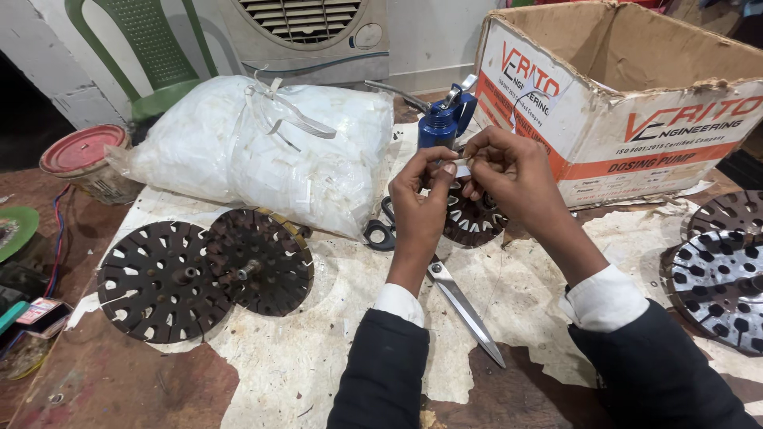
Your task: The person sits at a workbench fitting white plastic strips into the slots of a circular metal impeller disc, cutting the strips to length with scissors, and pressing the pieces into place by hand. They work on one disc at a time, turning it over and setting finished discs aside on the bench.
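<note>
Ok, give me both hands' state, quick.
Left hand: closed, pinching one end of a small white strip.
Right hand: closed, pinching the strip's other end.

Two bare hands are meeting at the middle of the view, both forearms reaching forward in dark sleeves with white cuffs showing at the wrists. The left hand (pixel 421 199) is standing upright, palm turned away, its thumb and forefinger pinching together at the top. The right hand (pixel 509 171) is coming in from the right, fingers curling down, fingertips (pixel 470 163) touching the left hand's.
</note>
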Action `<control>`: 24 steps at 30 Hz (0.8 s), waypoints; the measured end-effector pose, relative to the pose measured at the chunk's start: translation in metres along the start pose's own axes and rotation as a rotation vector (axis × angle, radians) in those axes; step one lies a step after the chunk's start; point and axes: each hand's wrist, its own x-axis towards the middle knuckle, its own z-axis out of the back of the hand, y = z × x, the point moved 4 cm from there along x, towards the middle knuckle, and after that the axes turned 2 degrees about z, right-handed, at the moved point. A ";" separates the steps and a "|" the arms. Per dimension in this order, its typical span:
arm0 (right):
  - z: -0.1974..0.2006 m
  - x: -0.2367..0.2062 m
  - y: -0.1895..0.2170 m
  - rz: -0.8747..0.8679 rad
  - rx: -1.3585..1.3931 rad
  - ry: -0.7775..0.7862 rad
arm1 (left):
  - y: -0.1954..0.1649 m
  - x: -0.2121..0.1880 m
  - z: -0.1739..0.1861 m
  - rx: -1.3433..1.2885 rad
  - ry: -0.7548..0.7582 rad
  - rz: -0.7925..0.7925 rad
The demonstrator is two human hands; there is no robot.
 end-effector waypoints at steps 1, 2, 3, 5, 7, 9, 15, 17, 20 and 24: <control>0.000 0.000 -0.003 0.001 0.040 0.002 | 0.001 -0.001 0.000 -0.026 -0.006 0.020; 0.000 0.000 -0.006 0.002 0.078 0.000 | 0.001 -0.001 0.000 -0.053 -0.008 0.039; 0.000 0.000 -0.008 -0.005 0.111 -0.005 | 0.002 -0.001 -0.001 -0.083 -0.007 0.055; 0.000 0.000 -0.012 -0.026 0.177 -0.011 | 0.004 0.000 -0.002 -0.074 -0.031 0.069; -0.001 0.000 -0.011 -0.008 0.171 -0.007 | 0.005 0.000 -0.001 -0.049 -0.045 0.065; -0.002 0.000 -0.006 0.024 0.118 0.004 | 0.006 0.001 0.000 -0.009 -0.047 0.036; -0.003 -0.005 0.024 0.188 -0.346 0.017 | 0.009 0.005 0.004 -0.005 -0.078 0.057; -0.005 -0.009 0.035 0.322 -0.488 0.016 | 0.007 0.008 0.005 -0.019 -0.063 0.023; -0.011 -0.014 0.043 0.432 -0.538 0.037 | 0.005 0.009 0.006 -0.043 -0.045 0.029; -0.015 -0.019 0.048 0.597 -0.666 0.037 | 0.003 0.009 0.004 0.001 -0.018 0.028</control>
